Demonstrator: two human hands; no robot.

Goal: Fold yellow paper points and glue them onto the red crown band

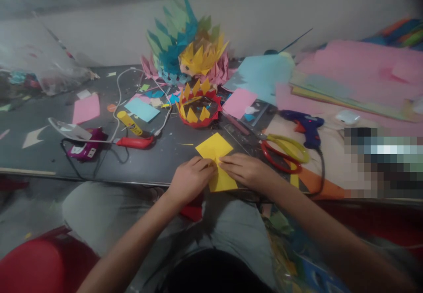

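- Table (46, 156): dark, long, running across the view, with paper in many colours over it.
- Pink sheets (360, 64): a wide stack at the right, with green and yellow edges showing beneath.
- Spiky paper (194, 42): a pile of pointed folds in green, blue, yellow and pink, at the back of the table.
- Clear bag (59, 64): at the far left, blurred, holding things too vague to name.
- Blue sheet (261, 70): between the spiky paper and the pink sheets.
- Scissors (291, 141): one yellow loop and one red, just beyond the right hand.
- Left hand (193, 174): its bent fingers on the left side of the yellow paper.
- Right hand (246, 169): its fingers on the right side of the same paper; the two hands nearly meet over its middle. Whether either pinches the paper or only presses it, I cannot tell.
- Ring (202, 123): red, with yellow points, behind the yellow paper.
- Yellow paper (214, 145): at the table's near edge, a corner pointing away from the person.
- Glue gun (310, 127): blue, right of the scissors.
- Purple box (87, 145): at the left, by a white cable.
- Red tool (135, 142): right of the box.
- Glue stick (129, 123): yellow, just behind the red tool.
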